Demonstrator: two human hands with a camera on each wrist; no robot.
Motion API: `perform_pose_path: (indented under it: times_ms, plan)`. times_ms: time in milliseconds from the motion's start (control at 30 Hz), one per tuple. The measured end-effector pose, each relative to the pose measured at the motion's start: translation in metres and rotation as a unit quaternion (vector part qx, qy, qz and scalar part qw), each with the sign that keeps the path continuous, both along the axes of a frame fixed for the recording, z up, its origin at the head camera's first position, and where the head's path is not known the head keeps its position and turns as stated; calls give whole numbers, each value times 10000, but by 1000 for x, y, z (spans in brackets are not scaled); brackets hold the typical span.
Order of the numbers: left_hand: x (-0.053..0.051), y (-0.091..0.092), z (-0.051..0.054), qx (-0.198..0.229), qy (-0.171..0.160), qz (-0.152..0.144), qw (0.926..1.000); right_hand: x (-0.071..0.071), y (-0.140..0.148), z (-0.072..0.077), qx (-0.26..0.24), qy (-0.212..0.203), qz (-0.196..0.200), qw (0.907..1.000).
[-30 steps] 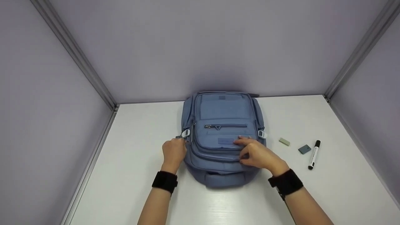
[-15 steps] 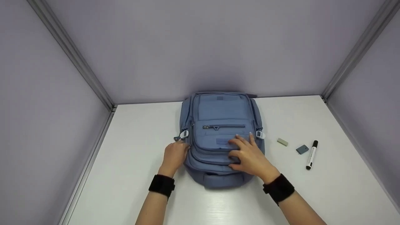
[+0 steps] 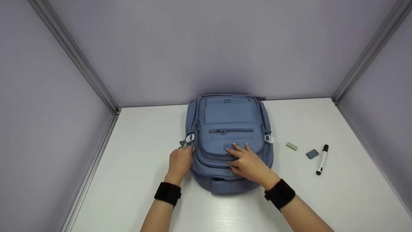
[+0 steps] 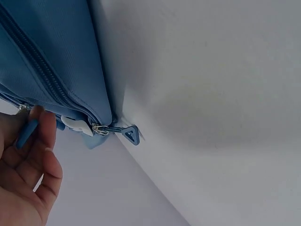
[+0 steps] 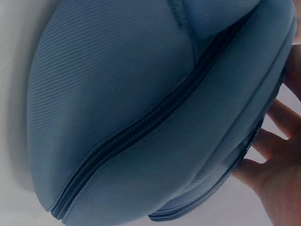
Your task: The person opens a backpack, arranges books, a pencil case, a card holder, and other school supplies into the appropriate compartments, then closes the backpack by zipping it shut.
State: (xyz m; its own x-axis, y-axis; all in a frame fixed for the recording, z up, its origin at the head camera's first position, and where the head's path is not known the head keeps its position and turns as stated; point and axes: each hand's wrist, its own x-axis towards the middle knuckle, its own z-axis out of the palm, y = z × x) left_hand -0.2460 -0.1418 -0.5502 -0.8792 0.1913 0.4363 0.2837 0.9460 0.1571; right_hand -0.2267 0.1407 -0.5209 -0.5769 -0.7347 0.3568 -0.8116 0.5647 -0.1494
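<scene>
A blue backpack lies front side up on the white table. At its left side my left hand pinches a blue zipper pull between thumb and fingers, as the left wrist view shows. Close by, a second, triangular zipper pull hangs loose beside a white buckle. My right hand rests on the lower front of the backpack, its fingers spread over the label and the curved zipper seams. In the right wrist view those fingers touch the front pocket's edge.
Right of the backpack lie a pale green eraser-like block, a dark blue-grey flat block and a white marker with a black cap. Grey panels enclose the white table at the back and sides.
My right hand has slid left across the backpack front and its fingers have spread. The left hand stays at the left side with little movement.
</scene>
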Motion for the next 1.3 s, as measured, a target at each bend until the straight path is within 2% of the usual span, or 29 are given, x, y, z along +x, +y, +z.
perform_pose_path:
  times_ms: [267, 567, 900, 1133, 1300]
  plan:
    - [-7, 1, -3, 40, -2, 191, 9998, 2, 4, 3, -278, -521, 208, 9980]
    - [-25, -3, -3, -21, -278, 454, 9986, 6, 5, 5, -342, -1015, 306, 9938]
    - [-48, -2, 3, 142, -565, 463, 9972, 8, 6, 7, -300, -1237, 312, 9914]
    - [-59, 1, 9, 61, -724, 448, 9964, 8, 6, 6, -345, -1336, 349, 9898]
    - [-65, 3, 7, -15, -725, 552, 9958, 8, 6, 6, -306, -1349, 367, 9897]
